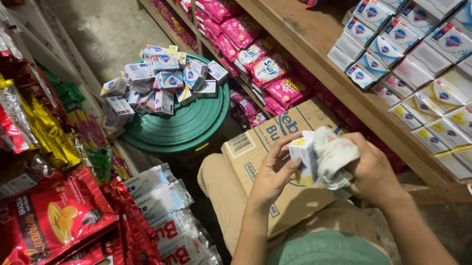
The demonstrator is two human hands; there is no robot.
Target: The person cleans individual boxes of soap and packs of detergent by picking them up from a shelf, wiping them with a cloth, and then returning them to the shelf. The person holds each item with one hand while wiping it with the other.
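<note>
Small white-and-yellow soap box (pixel 302 152) pinched in left hand (pixel 270 177), right hand (pixel 372 170) clamped on crumpled white cloth (pixel 329 156) against it; best wiped with firm grip over cardboard carton (pixel 257 151) edge

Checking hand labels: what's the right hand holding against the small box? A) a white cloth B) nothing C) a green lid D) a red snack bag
A: the right hand grips a crumpled white cloth pressed on the small white and yellow box, which the left hand holds.
</note>
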